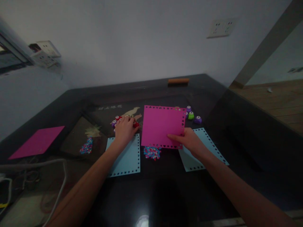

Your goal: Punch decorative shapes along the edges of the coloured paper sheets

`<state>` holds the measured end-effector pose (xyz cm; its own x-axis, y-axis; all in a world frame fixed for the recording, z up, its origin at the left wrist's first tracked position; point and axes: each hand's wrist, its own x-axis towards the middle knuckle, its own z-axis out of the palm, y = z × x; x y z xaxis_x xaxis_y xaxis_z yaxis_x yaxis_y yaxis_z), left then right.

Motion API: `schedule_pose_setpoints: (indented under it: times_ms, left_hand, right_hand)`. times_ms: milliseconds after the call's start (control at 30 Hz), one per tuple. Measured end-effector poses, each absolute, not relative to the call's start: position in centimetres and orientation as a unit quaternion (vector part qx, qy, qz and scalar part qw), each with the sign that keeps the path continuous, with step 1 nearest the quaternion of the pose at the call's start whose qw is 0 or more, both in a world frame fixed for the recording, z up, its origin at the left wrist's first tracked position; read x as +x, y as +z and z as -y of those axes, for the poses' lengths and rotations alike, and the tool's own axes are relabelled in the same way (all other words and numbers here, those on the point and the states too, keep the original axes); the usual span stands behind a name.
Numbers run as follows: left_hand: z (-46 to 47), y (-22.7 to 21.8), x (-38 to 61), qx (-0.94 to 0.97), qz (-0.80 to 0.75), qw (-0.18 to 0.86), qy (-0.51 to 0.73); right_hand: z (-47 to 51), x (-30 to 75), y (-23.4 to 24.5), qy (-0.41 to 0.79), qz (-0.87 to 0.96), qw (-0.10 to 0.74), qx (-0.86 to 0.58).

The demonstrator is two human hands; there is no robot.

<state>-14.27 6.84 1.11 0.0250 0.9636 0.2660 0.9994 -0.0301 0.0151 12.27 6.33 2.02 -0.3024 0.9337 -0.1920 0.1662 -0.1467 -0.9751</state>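
Note:
My right hand pinches the lower right of a pink paper sheet, which is raised above the table. Shaped holes line its top, right and bottom edges. My left hand rests over a group of small craft punches, among them a red punch and a purple punch. Its fingers bend down among them with the tips hidden. Beneath my left wrist lies a light blue sheet with punched edges. Another light blue sheet is partly covered by my right hand.
Paper confetti lies below the pink sheet, and a second confetti pile lies farther left. Green and purple punches stand to the right. Another pink sheet lies far left, near a cable. A brown bar sits at the back.

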Motion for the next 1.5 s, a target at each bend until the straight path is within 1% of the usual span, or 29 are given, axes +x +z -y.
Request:
schedule_pose_setpoints:
  times_ms: [133,367,567,633,733,833,933,1033,1200,1367,1500]
  left_hand:
    - [-6.9,1.0,-14.4,-0.719,0.682,0.065,-0.117]
    - [-6.7,1.3,-14.6,-0.719,0.682,0.057,-0.123]
    - [-6.6,1.8,-14.8,-0.731,0.66,0.026,-0.171]
    - [-6.5,2.0,-14.6,-0.733,0.639,-0.025,-0.231]
    - [-6.1,2.1,-14.2,-0.695,0.61,-0.17,-0.341]
    - [-5.2,2.0,-13.8,-0.619,0.597,-0.326,-0.393]
    - [-3.8,1.7,-13.7,-0.534,0.591,-0.426,-0.43]
    - [-2.2,1.7,-13.4,-0.487,0.59,-0.467,-0.443]
    - [-0.1,2.2,-12.3,-0.463,0.578,-0.485,-0.464]
    - [0.5,2.4,-11.3,-0.397,0.519,-0.582,-0.484]
    - [0.6,2.4,-11.0,-0.345,0.497,-0.624,-0.496]
  right_hand:
    - [-6.1,12.1,2.2,0.58,0.558,0.336,-0.489]
    - [-5.7,11.8,2.5,0.585,0.557,0.33,-0.488]
    - [-6.1,12.3,2.2,0.579,0.548,0.351,-0.491]
    - [-6.3,12.4,2.1,0.576,0.544,0.361,-0.492]
    - [-6.5,12.6,2.1,0.577,0.537,0.371,-0.491]
    - [-6.4,12.6,2.1,0.579,0.533,0.375,-0.49]
    - [-6.3,12.5,2.2,0.585,0.524,0.378,-0.49]
    - [-6.1,12.4,2.5,0.594,0.507,0.39,-0.488]
    - [-5.9,12.2,2.6,0.594,0.488,0.406,-0.494]
    - [-6.0,12.1,2.4,0.589,0.486,0.421,-0.488]
    - [-6.0,12.0,2.3,0.596,0.47,0.427,-0.492]
